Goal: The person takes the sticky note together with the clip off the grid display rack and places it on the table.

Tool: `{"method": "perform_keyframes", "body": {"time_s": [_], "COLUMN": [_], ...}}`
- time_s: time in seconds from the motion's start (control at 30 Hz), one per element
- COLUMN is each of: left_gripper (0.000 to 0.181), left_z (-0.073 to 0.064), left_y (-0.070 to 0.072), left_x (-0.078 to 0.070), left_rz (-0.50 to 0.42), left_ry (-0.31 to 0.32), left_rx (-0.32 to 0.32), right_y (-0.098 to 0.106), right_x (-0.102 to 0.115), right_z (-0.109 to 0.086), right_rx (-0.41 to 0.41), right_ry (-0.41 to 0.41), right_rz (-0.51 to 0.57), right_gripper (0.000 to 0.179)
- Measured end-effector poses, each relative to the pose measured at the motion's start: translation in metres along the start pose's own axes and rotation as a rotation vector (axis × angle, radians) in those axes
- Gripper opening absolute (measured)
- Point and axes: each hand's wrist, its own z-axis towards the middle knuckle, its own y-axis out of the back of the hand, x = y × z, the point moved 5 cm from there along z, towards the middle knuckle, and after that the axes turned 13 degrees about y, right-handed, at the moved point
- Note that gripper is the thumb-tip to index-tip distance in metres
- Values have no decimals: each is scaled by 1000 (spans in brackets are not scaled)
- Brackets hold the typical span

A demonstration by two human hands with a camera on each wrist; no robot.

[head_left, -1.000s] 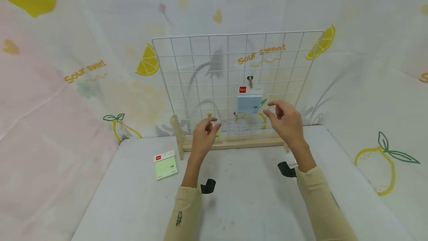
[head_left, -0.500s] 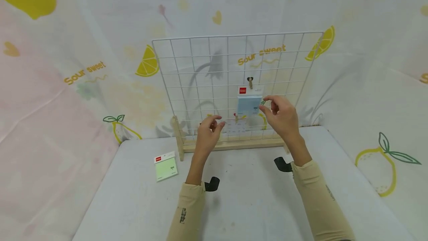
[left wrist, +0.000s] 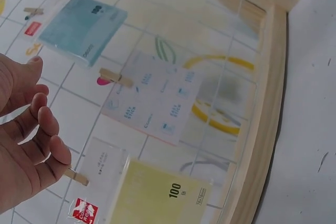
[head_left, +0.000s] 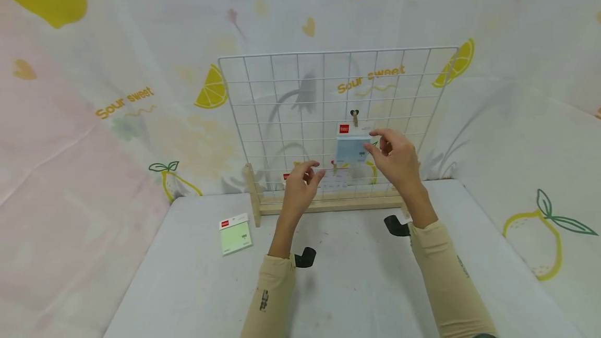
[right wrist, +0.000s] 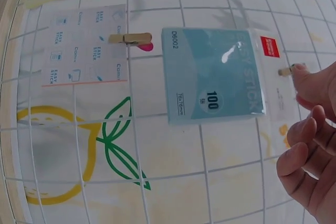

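Observation:
A blue sticky-note pack (head_left: 353, 149) hangs on the white wire grid (head_left: 324, 103) from a small wooden clothespin (head_left: 355, 118) with a dark decoration. Beside the pack's right edge is my right hand (head_left: 398, 163), fingers bent and nothing gripped; whether it touches the pack I cannot tell. My left hand (head_left: 300, 189) hovers lower, before the grid, its fingers loosely curved around nothing. Behind it, the left wrist view shows a clipped yellow sticky-note pack (left wrist: 157, 192). Between the two packs hangs a pale printed pack (left wrist: 149, 98), held by a clothespin (left wrist: 116, 77) with a pink decoration.
The grid stands in a wooden base (head_left: 328, 205) at the back of a white table (head_left: 347, 275). A green sticky-note pack (head_left: 236, 236) lies on the table at left. Lemon-printed cloth (head_left: 164, 14) hangs behind and at the sides.
My right hand has moved left, up to the blue pack's edge. My left hand has shifted right and now hides most of the yellow pack in the head view. The packs stay hung.

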Motion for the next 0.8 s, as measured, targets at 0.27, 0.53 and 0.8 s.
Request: {"method": "perform_keyframes", "body": {"time_s": [0.27, 0.53, 0.8], "left_gripper": [25, 27, 26], "left_z": [5, 5, 7], "left_y": [-6, -15, -24], "left_x": [-8, -6, -7], "left_rz": [-6, -36, -37], "left_ry": [-16, 19, -21], "left_rx": [7, 7, 31], "right_y": [-2, -11, -9], "right_x": [3, 1, 3], "right_z": [11, 17, 25], "right_rx": [-26, 29, -5], "right_ry": [6, -75, -77], "right_rz": [10, -25, -68], "right_gripper": [27, 27, 25]}}
